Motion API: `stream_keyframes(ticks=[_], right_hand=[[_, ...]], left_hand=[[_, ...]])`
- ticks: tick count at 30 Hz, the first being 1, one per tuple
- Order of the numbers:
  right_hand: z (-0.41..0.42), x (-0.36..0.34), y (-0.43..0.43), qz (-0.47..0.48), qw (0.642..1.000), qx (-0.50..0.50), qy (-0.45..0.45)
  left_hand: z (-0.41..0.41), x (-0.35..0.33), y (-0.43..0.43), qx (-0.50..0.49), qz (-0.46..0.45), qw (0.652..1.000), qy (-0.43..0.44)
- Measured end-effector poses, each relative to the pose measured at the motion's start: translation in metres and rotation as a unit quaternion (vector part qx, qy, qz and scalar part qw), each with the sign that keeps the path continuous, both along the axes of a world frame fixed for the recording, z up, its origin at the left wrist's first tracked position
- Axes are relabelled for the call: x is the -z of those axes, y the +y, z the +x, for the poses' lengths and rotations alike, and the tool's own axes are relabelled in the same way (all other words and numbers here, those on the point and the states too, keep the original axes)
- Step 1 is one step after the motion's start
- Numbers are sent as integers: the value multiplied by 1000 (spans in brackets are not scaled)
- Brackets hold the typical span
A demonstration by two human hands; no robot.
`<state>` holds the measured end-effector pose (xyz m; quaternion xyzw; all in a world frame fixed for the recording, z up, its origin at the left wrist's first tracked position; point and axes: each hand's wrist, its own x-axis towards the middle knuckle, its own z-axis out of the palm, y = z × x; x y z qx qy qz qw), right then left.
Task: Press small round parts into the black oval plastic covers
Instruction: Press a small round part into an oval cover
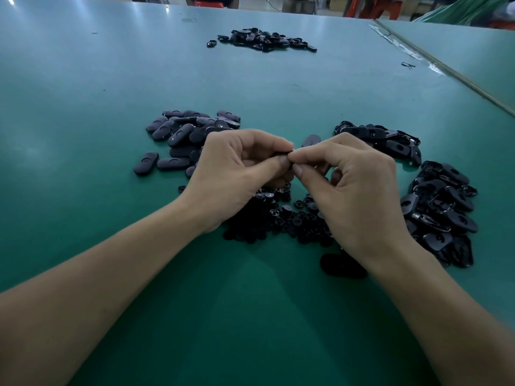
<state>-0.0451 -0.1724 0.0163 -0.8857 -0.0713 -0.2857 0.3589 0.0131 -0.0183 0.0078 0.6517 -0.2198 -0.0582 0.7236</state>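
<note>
L hand (237, 174) & R hand (354, 185), just above round-parts pile (278, 218), fingers curled, both pinch one black cover (280, 154).

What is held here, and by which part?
The left hand pinches a black cover, mostly hidden, between thumb and fingers. The right hand pinches the cover's right end. Whether it holds anything else cannot be told.

Before me, a green table (83, 168) with pale glare (86, 15) across its far left; a taped seam (434, 61) joins a second green table (473, 48) at right. Beyond the far edge, orange stools (383, 8), blurred.
</note>
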Motion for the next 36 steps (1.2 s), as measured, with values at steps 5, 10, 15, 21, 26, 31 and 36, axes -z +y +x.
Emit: stream_keyframes(ticks=[5, 10, 15, 21, 26, 31, 36], right_hand=[[0, -1, -2, 31, 999, -6, 15], [2, -3, -6, 89, 995, -29, 39], [6, -2, -12, 149, 984, -66, 78], [8, 1, -15, 141, 984, -75, 85], [8, -1, -17, 151, 979, -94, 102], [8, -2, -18, 145, 980, -90, 104], [7, -4, -18, 147, 980, -82, 105]], left_hand=[[0, 0, 0, -5, 11, 1000, -26], [0, -1, 1, 2, 26, 999, -37], [1, -1, 3, 5, 27, 999, -23], [1, 0, 3, 12, 28, 999, -20], [2, 1, 3, 14, 33, 999, -26], [2, 1, 2, 20, 30, 999, -25], [3, 2, 2, 23, 27, 999, -19]])
